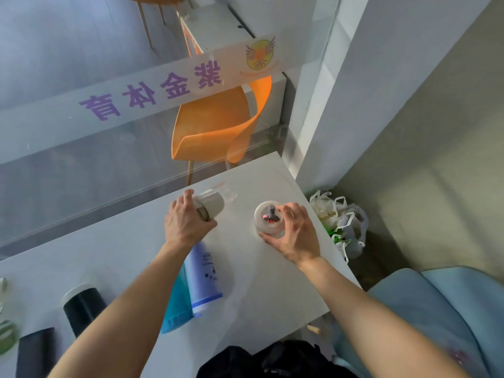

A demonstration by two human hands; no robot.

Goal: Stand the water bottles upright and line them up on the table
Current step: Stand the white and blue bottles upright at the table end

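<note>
Left hand (188, 222) curls its fingers round the clear bottle (215, 204), not yet upright; right hand (297, 233) clasps the upright white bottle (261, 225). A hasty lift could drag the left forearm across the lavender bottle (204, 274) and roll it.

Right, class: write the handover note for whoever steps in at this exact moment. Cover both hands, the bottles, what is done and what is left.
Left hand: grips the clear bottle by its grey cap end, tilted, near the table's far edge.
Right hand: holds the white bottle, upright on the table.
Lavender bottle and teal bottle appear to lie side by side under the left forearm.
Black bottle: far left; I cannot tell whether it is upright.
Done: white bottle stands.
Left: stand the rest and form the line.
</note>
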